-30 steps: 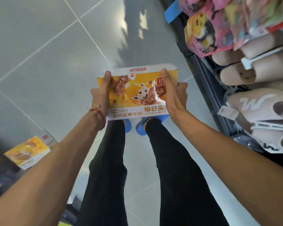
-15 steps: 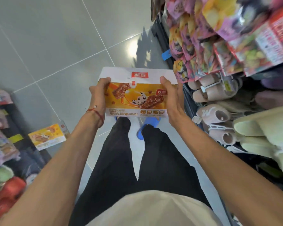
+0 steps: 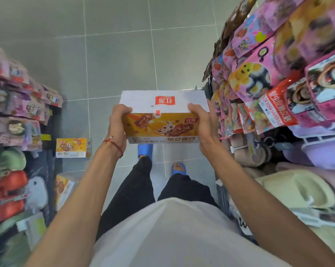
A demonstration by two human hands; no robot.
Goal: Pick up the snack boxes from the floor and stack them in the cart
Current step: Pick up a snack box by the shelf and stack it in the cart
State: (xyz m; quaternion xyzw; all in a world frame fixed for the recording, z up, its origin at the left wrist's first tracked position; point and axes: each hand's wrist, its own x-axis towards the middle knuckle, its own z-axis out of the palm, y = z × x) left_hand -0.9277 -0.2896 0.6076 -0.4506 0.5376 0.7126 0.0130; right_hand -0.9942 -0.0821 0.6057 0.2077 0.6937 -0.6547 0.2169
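I hold a yellow and white snack box (image 3: pixel 162 116) in front of me above my feet, roughly level. My left hand (image 3: pixel 117 125) grips its left end, thumb on top. My right hand (image 3: pixel 202 124) grips its right end the same way. A second snack box (image 3: pixel 71 147) of the same kind lies on the floor at the left, beside the shelf base. A third snack box (image 3: pixel 63 187) leans nearer to me at the lower left, partly hidden by my left arm. No cart is in view.
Shelves line both sides of a narrow aisle: a left shelf (image 3: pixel 12 132) with packets and slippers, a right shelf (image 3: pixel 278 93) with hanging snack bags and slippers (image 3: pixel 297 189). Grey tiled floor (image 3: pixel 120 54) stretches ahead. My feet wear blue sandals (image 3: pixel 145 149).
The view has tilted up from the floor to the aisle. The box has risen with both hands and now shows its white top side. Both grips are unchanged.
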